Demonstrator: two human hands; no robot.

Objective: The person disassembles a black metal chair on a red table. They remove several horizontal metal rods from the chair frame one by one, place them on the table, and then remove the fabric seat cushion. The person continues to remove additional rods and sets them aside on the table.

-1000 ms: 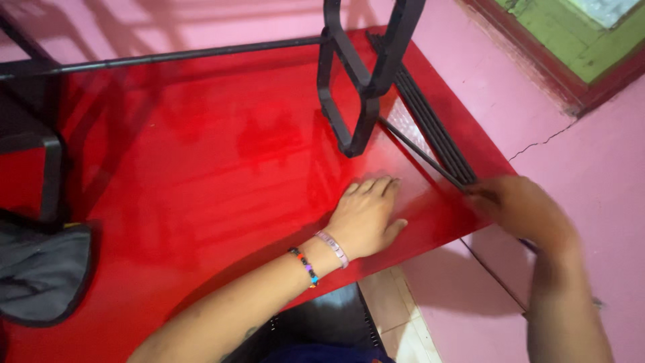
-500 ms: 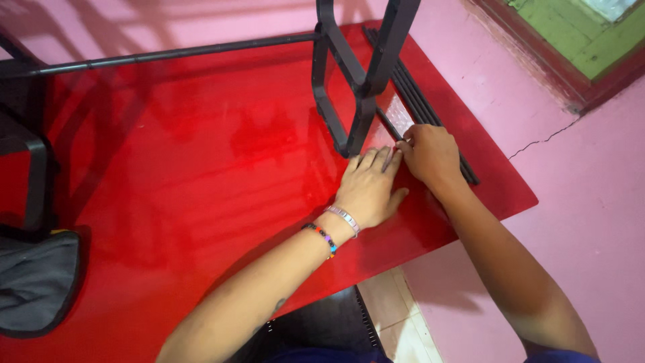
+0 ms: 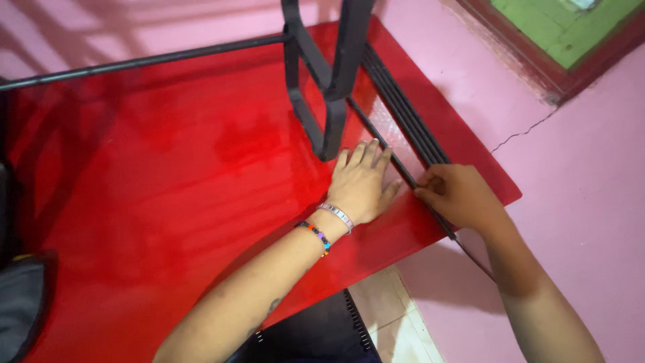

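Red table [image 3: 168, 168]: right hand [image 3: 460, 196] retreated.

A black metal frame [image 3: 322, 74] standing on a red table [image 3: 168, 168] is cut off by the top edge at 12 o'clock, its upper part out of sight. A dark grey bag [image 3: 17, 306] at 8 o'clock is clipped by the left edge. The thin black rod [image 3: 379, 144] passes beneath the right hand [image 3: 460, 196], which hides its grip and fingertips; whether the fingers close around the rod cannot be told. The rod's lower end at 4 o'clock vanishes behind the forearm. The green window frame [image 3: 557, 30] at 1 o'clock is cropped by the corner.
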